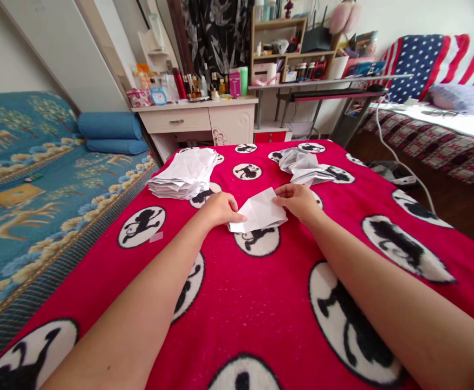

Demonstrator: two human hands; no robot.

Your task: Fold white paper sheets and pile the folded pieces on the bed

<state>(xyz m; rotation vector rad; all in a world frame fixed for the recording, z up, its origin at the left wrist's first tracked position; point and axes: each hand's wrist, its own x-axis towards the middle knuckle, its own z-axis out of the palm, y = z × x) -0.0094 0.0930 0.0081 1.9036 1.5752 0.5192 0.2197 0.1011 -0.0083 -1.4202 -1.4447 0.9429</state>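
A folded sheet of white paper [260,211] is held just above the red blanket, between my two hands. My left hand [221,209] pinches its left end, with the thumb on top. At the other end, my right hand [296,200] grips the upper right corner between thumb and fingers. Creases run across the sheet, and its lower edge shows more than one layer. Beyond my left hand lies a thick stack of white papers [186,173]. A smaller, looser pile of folded papers [305,166] rests past my right hand.
The red blanket [228,303] with black-and-white round patterns covers the surface before me. A small paper scrap [156,236] lies at the left. Behind stand a dresser [188,120] with bottles and a desk [330,84]. A blue sofa [37,179] runs along the left; a white cable [403,162] hangs at right.
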